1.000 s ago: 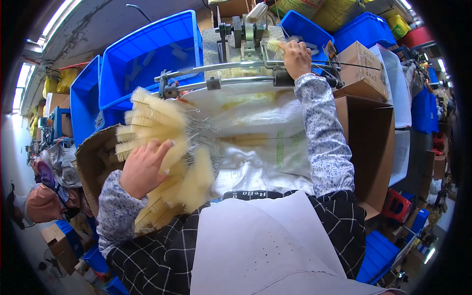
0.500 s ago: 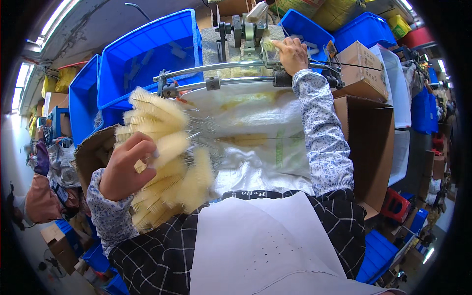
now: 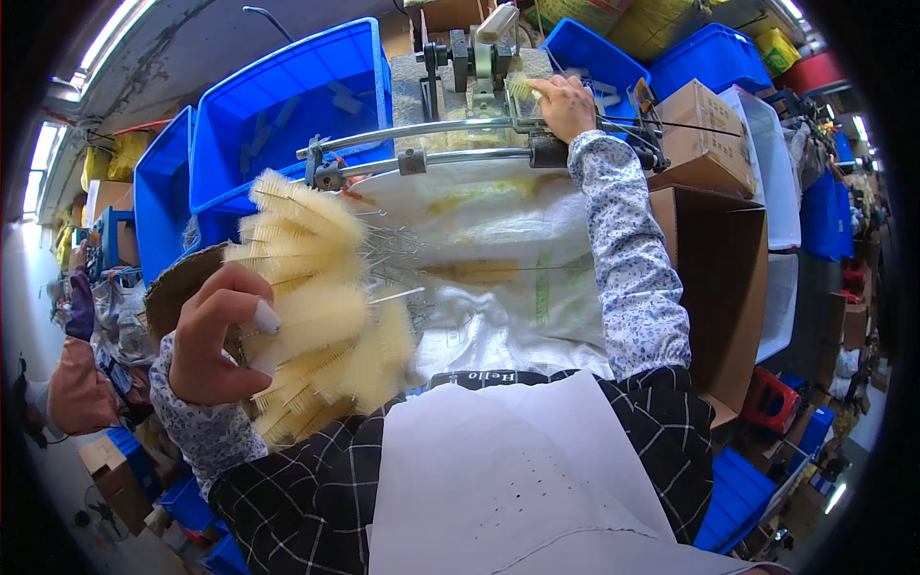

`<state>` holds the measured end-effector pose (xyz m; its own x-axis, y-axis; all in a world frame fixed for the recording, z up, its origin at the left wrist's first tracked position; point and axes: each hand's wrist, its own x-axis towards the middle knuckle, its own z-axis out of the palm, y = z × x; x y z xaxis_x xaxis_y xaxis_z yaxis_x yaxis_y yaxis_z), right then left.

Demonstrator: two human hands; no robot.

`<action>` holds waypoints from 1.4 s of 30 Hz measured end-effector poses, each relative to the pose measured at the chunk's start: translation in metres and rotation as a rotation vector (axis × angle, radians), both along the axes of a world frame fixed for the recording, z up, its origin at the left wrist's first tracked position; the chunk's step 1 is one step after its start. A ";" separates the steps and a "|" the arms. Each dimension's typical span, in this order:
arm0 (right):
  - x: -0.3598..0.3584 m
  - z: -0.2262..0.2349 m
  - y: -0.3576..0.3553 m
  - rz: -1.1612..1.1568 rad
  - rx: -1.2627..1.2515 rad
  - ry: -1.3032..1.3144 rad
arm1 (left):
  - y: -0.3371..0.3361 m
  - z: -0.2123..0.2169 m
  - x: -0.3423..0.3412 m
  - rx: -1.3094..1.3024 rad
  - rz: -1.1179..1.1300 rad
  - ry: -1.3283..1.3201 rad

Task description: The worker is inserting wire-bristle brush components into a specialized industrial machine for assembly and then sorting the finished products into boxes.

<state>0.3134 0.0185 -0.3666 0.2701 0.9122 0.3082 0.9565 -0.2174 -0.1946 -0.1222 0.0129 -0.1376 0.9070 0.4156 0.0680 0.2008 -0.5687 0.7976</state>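
Observation:
My left hand (image 3: 222, 337) is open, its thumb and fingers curved and apart. White covers sit on its thumb and a fingertip. Beside it lies a heap of pale yellow bristle brushes (image 3: 321, 311), with their thin wire stems (image 3: 393, 244) pointing right. Across the bench, my right hand (image 3: 567, 103) is closed over the right part of a metal machine (image 3: 484, 81), next to a tuft of pale bristles (image 3: 522, 89). What its fingers grip underneath is hidden.
Two metal rods (image 3: 431, 158) cross in front of the machine. Blue bins (image 3: 287, 101) stand at the far left, with another blue bin (image 3: 594, 53) at the far right. An open cardboard box (image 3: 724, 297) is beside my right arm. White sheeting (image 3: 508, 220) covers the near bench.
My left hand has drawn left and slightly nearer, its fingers spreading away from the brushes. The top brush beside it now lies lower on the heap. My right hand has stayed at the machine.

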 end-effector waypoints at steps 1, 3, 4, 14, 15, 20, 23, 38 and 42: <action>0.000 -0.001 0.000 0.009 0.006 -0.011 | -0.001 0.000 0.001 0.002 0.003 0.000; 0.003 -0.003 0.000 0.012 0.001 0.008 | 0.001 -0.003 0.005 0.044 -0.055 0.014; 0.005 -0.004 0.000 0.017 -0.003 0.028 | 0.002 -0.003 0.007 0.044 -0.058 0.012; 0.015 -0.006 0.017 0.151 0.026 -0.149 | 0.002 -0.002 0.027 0.040 -0.181 0.030; 0.019 -0.010 0.017 0.146 0.025 -0.150 | 0.002 -0.002 0.029 0.039 -0.204 0.025; 0.029 -0.005 -0.012 -0.008 0.183 -0.438 | 0.002 0.000 0.025 0.049 -0.198 0.039; 0.048 0.000 -0.041 -0.324 0.018 -0.242 | 0.005 -0.001 0.023 0.044 -0.178 0.042; 0.011 -0.010 -0.018 -0.167 0.074 0.111 | 0.007 -0.001 0.020 0.063 -0.197 -0.014; -0.022 -0.009 -0.002 -0.167 0.116 0.105 | 0.007 0.000 0.019 0.048 -0.207 -0.011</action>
<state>0.2911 0.0165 -0.3758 0.4500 0.8125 0.3707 0.8825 -0.3411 -0.3238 -0.1031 0.0202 -0.1378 0.9717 0.2170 0.0936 0.0673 -0.6339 0.7705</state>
